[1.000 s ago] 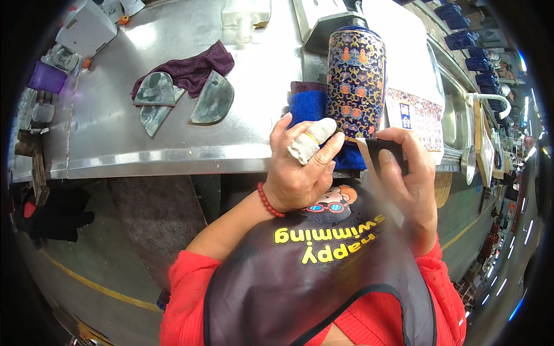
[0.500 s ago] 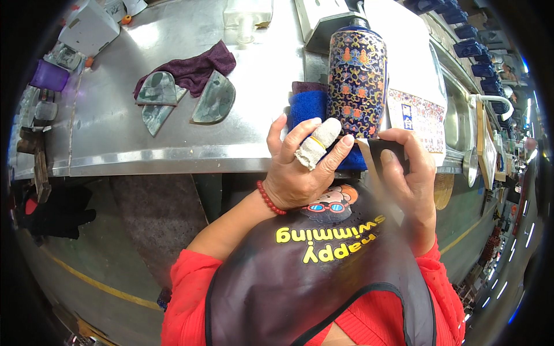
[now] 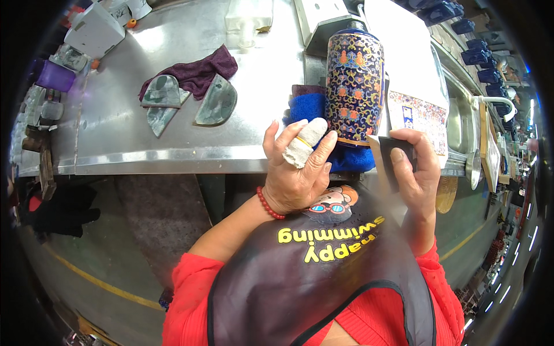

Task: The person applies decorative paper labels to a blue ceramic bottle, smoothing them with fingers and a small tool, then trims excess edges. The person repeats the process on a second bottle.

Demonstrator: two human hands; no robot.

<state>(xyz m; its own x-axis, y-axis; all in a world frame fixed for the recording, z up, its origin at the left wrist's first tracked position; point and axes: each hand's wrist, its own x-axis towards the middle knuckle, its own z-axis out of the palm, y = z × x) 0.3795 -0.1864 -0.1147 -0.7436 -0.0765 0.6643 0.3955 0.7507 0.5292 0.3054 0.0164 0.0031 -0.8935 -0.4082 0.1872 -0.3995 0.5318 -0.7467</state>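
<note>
A dark blue bottle (image 3: 355,86) covered in a colourful floral pattern lies on a blue towel (image 3: 307,108), its neck pointing away from me. My left hand (image 3: 297,167) is beside the bottle's near left end with fingers spread, holding nothing. One of its fingers is wrapped in a pale cloth (image 3: 311,135) bound with a yellow band. My right hand (image 3: 418,173) pinches a flat black scraper-like piece (image 3: 397,158) with a pale edge, between thumb and fingers. That piece is just off the bottle's near right end, with a small gap visible.
A patterned printed sheet (image 3: 418,118) lies right of the bottle. Left on the metal bench (image 3: 121,130) are a purple cloth (image 3: 202,72) and several grey-green rounded pads (image 3: 217,104). A clear container (image 3: 248,20) is at the back; a sink (image 3: 457,124) is at the right.
My right hand has drawn the black piece slightly right and away from the bottle's near end. My left hand has shifted a little left, its fingertips leaving the bottle's edge.
</note>
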